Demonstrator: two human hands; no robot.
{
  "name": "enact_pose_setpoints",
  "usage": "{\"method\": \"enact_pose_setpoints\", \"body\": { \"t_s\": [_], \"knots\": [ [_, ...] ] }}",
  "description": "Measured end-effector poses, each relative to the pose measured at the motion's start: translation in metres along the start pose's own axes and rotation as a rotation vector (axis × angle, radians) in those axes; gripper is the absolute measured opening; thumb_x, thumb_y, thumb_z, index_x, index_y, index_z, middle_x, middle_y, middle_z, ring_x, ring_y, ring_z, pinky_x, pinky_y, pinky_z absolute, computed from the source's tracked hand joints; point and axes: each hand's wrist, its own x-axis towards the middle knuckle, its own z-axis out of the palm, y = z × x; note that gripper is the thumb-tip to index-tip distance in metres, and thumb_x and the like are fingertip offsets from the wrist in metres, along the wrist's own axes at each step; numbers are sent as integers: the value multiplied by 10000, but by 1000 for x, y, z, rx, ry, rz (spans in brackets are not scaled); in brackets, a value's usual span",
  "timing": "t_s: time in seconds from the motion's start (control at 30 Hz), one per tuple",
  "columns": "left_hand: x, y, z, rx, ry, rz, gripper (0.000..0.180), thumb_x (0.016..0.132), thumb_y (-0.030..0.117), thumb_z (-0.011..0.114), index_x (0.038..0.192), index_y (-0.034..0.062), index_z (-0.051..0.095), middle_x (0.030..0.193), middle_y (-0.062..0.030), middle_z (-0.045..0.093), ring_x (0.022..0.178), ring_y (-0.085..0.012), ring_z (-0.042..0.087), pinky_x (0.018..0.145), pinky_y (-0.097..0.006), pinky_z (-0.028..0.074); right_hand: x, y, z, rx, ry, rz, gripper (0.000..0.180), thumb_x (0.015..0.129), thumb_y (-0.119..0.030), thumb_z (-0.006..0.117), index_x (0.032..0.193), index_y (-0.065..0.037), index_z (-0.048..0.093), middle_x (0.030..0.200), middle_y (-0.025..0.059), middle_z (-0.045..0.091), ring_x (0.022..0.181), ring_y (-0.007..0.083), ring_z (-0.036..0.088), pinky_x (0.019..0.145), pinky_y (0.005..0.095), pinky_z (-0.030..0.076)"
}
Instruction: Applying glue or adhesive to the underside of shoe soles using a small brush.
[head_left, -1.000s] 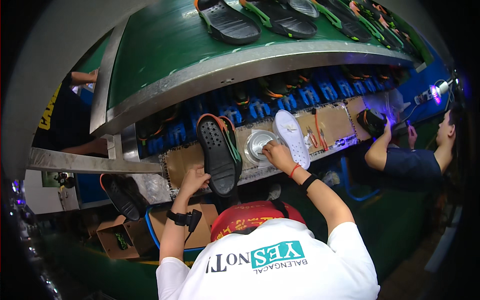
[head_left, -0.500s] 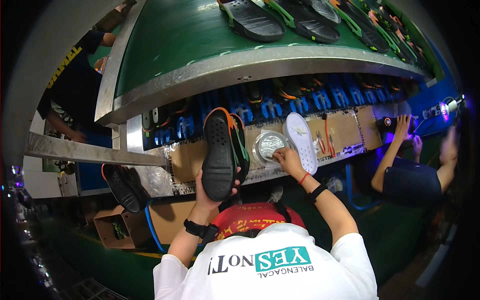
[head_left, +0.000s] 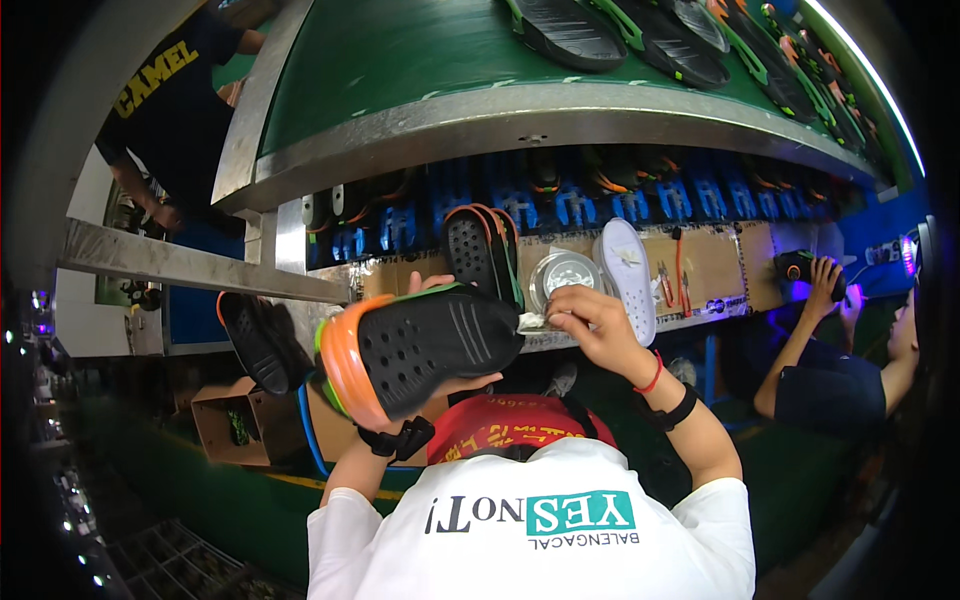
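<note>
Your left hand (head_left: 440, 385) grips the black shoe (head_left: 425, 345) at centre frame, sole up; your right hand (head_left: 585, 320) pinches a small cloth (head_left: 532, 322) at its toe, wiping barely begun

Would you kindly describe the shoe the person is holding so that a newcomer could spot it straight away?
Start at the long green conveyor belt across the top, then drop to the cardboard-covered ledge beneath it. In front of that ledge, the left hand grips a black perforated clog. Unlike the clog standing on end and the white insole behind, it lies sideways, with an orange and green heel edge.
</note>
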Motion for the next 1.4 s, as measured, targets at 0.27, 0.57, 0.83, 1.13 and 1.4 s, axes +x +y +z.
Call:
{"method": "enact_pose_setpoints", "body": {
  "t_s": [0.27,0.57,0.83,1.13,1.4],
  "knots": [
    [13,-39,49,-676,406,151,725,855,572,534,1354,90,322,1360,-241,408,1163,-295,528,1029,-422,415,9,-28,9,-289,-57,-34,125,787,-29,684,906,-14,647,956,124,638,742,312,643,630,346,522],
    [44,-46,66,-1091,465,608,363,1016,299,348,1286,79,449,1252,-215,526,1068,-287,583,882,-364,515,15,-37,9,111,-173,159,76,852,-15,627,892,49,638,855,138,653,748,260,657,665,310,517],
    [30,-44,80,-1247,532,287,389,1015,329,328,1239,51,481,1238,-245,525,1049,-278,596,919,-368,489,13,-35,3,-48,-109,103,92,825,-44,648,894,17,649,880,139,653,755,323,646,653,361,517],
    [15,-14,47,-799,381,8,476,912,330,469,1302,63,402,1294,-206,484,1120,-289,562,968,-394,454,16,-31,-5,-414,-13,-55,100,788,-49,677,879,-30,639,909,108,643,727,301,647,606,362,520],
    [10,-6,51,-716,471,374,1419,457,223,956,1485,103,-15,1343,-161,409,1179,-254,514,1034,-374,375,21,-32,-5,-406,59,-125,117,773,-39,687,874,-31,628,913,104,640,723,292,644,599,358,516]
  ]
}}
